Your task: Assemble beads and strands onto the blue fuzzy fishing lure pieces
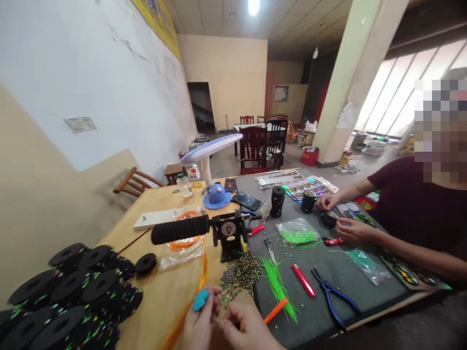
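Observation:
My left hand (204, 316) is at the bottom centre, its fingers closed, with a small blue-teal piece (200, 300) at its thumb side. Close by on the right, my right hand (244, 323) has thumb and fingers pinched together; whatever lies between them is too small to make out. Just beyond both hands is a pile of small brass-coloured parts (246, 272). Orange strands (203, 272) run down the table beside my left hand. An orange stick (275, 311) and bright green strands (278, 287) lie right of my right hand.
A winding device with a black foam roller (180, 229) stands mid-table. Black foam spools (71, 287) are stacked at left. Blue-handled pliers (335, 296), a red lighter (303, 280) and a blue lamp (217, 195) are on the table. A person's hands (346, 228) work at right.

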`<state>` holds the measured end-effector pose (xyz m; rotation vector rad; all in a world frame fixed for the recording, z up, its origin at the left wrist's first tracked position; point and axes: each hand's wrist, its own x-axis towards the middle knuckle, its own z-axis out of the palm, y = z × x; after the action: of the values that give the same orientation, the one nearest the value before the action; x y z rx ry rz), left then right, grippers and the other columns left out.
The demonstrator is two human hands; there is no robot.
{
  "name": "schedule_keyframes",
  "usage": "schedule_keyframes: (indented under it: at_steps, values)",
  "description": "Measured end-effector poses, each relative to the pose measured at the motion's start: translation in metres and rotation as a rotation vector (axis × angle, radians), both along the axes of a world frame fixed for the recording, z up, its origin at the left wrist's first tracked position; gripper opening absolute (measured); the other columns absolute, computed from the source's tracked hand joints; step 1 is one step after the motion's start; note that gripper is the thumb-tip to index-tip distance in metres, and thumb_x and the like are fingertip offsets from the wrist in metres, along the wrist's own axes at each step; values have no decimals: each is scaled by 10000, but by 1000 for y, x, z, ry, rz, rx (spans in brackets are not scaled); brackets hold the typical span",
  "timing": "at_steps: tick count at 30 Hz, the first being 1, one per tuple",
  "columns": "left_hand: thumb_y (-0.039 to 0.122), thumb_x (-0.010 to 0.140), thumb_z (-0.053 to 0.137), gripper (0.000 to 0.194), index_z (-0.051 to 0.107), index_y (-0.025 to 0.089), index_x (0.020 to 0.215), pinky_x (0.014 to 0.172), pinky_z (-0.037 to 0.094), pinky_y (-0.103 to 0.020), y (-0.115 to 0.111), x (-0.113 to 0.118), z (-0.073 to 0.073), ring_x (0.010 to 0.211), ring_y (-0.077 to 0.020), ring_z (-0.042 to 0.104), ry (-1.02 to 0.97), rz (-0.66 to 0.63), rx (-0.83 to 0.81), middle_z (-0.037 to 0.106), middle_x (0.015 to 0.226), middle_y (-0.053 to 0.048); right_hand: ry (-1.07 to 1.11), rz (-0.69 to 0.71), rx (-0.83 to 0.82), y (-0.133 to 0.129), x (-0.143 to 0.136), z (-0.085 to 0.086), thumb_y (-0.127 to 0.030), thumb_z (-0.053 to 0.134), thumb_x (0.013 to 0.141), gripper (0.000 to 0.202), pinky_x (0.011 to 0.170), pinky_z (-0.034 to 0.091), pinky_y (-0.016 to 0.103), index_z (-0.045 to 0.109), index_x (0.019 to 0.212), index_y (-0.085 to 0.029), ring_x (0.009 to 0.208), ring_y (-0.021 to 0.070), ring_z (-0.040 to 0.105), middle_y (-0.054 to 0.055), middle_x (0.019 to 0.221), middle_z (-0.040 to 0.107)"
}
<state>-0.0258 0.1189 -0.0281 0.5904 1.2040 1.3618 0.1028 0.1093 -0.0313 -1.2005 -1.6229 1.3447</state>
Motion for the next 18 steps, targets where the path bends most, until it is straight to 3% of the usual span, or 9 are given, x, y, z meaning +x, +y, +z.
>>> schedule_keyframes:
  at_steps: [3,5,8,11,14,18]
  values:
    - [504,488,877,479,602,140,634,435,343,-180,6,-2,3,461,-63,410,-325,-76,-113,452,501,66,-40,-44,87,0,-7,-3,-287,548,718,167,525,273,203,456,619,-190,573,93,372,-51,585,425]
    - [435,609,847,414,559,138,626,380,263,-161,8,-2,9,392,-29,318,-458,-92,-174,352,479,96,-128,-93,160,-2,-10,-6,-273,553,708,170,514,253,215,456,595,-190,561,99,375,-47,564,423]
    - [338,849,665,309,521,143,656,357,206,-155,12,-2,20,355,-18,273,-509,-24,-196,294,496,102,-233,-136,224,-6,-11,-9,-259,558,710,171,504,229,231,473,579,-192,548,107,376,-36,546,439]
    - [279,909,587,284,525,138,671,350,189,-145,19,-9,32,354,-12,275,-533,99,-116,304,505,98,-257,-127,192,-9,-6,-12,-299,578,734,220,495,221,231,474,572,-193,518,100,358,-40,526,423]
    - [311,805,718,268,573,119,688,360,187,-123,22,-22,38,378,-3,285,-441,146,-21,330,508,103,-67,-111,80,-4,4,-13,-445,570,794,339,514,284,214,467,591,-195,516,100,395,-41,523,446]
    - [471,492,885,506,626,107,728,379,139,-125,10,-23,31,393,1,252,-187,-18,-51,320,489,122,358,-133,-209,9,10,-12,-638,586,758,464,511,319,196,521,691,-184,503,84,413,-23,590,551]
